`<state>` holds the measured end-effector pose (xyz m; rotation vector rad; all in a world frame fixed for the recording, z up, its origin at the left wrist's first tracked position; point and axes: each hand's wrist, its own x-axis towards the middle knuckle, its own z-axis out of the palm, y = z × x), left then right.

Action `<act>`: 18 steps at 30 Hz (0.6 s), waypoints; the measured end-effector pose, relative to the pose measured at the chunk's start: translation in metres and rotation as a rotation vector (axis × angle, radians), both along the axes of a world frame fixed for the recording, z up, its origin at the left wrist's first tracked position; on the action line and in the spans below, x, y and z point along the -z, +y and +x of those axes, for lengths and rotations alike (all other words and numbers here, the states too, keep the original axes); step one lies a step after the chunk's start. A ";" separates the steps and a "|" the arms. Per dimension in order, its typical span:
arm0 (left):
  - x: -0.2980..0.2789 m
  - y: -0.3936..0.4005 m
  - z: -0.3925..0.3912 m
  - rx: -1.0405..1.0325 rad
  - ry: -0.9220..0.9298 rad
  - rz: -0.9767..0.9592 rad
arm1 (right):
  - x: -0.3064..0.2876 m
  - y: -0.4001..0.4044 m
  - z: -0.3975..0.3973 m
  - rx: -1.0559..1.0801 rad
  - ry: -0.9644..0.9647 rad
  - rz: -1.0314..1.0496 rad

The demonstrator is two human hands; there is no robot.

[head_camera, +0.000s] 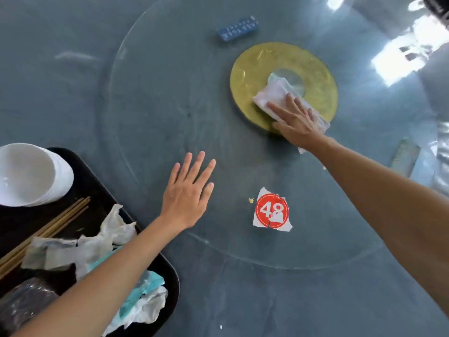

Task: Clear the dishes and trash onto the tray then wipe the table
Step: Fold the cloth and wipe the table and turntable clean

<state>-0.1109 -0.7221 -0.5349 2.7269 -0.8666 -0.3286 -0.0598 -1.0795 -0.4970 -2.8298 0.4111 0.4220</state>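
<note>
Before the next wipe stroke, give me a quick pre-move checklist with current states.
1. Folded white cloth under the right hand, fingers flat on it: ok.
2. Left hand open, holding nothing, on or just above the round glass turntable; contact: cannot tell.
3. White bowls, wooden chopsticks and crumpled napkins on the black tray: ok.
4. Table cleared: not ok. Torn red "48" sticker, yellow crumb and small blue box remain.
5. Glass over the gold centre disc clean: cannot tell, glare.
</note>
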 end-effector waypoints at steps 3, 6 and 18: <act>0.008 0.000 -0.001 -0.007 -0.135 -0.012 | 0.016 0.014 -0.001 0.028 -0.075 -0.047; 0.016 -0.001 0.003 -0.007 -0.178 -0.018 | 0.014 0.029 -0.013 -0.045 -0.128 -0.048; 0.005 0.018 0.040 0.066 -0.136 -0.007 | 0.000 0.130 -0.204 -0.578 -0.346 0.253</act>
